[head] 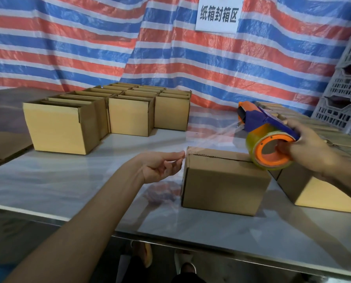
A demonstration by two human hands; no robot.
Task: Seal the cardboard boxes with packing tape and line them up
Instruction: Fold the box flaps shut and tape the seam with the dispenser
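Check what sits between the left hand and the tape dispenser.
Head view: a strip of clear tape runs from the tape dispenser down to the left hand, which pinches its end at the top edge of the closed box.

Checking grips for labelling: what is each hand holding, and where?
Right hand grips the tape dispenser by its handle. Left hand seems to pinch the tape end at the top left edge of the box.
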